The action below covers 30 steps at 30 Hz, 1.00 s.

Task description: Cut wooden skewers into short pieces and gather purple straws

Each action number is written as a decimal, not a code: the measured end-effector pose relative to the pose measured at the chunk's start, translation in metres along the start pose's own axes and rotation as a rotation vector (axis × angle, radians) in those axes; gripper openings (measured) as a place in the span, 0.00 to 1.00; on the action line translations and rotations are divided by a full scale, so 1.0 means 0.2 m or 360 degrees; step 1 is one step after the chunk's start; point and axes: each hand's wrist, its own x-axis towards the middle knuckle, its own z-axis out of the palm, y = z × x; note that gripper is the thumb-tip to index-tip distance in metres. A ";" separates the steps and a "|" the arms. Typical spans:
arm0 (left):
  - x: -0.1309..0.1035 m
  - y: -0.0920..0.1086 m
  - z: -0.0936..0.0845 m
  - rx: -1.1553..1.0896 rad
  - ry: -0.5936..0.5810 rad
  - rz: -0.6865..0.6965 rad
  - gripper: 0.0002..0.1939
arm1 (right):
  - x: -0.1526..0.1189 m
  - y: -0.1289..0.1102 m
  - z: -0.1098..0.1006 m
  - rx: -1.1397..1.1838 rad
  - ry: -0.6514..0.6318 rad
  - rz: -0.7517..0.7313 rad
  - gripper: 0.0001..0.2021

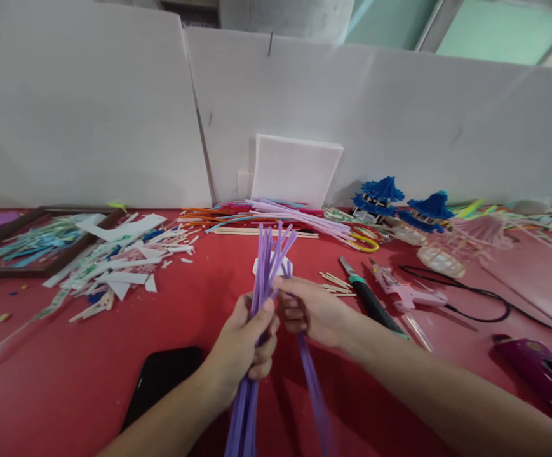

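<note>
My left hand (248,343) is closed round a bundle of purple pipe cleaners (244,412), whose upper ends fan out above the fingers. Close beside it, my right hand (311,308) pinches a smaller group of purple pipe cleaners (312,387) that trails down and is smeared by motion. The fingertips of both hands nearly meet near the top of the bundle. Behind the bundle, a small white piece (258,265) with angled edges lies on the red table, partly hidden by the strands and my hands.
Scraps of white board (127,257) and a brown frame (42,270) lie left. A black phone (159,381) is near front. At right are a cutter knife (371,298), a pink glue gun (406,293), its black cord and blue roof-like models (380,193). Loose pipe cleaners (304,219) line the back.
</note>
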 end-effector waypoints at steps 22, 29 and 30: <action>-0.01 0.00 0.00 0.0358 -0.0116 -0.0062 0.15 | -0.02 0.09 0.03 -0.0673 0.0316 -0.0634 0.08; 0.01 0.00 -0.01 0.0236 0.0032 -0.0013 0.12 | 0.02 0.05 0.00 -0.0413 0.0496 -0.0629 0.16; 0.01 -0.01 -0.01 0.0255 0.0007 -0.0020 0.12 | 0.02 0.04 -0.01 -0.0370 0.0516 -0.0657 0.16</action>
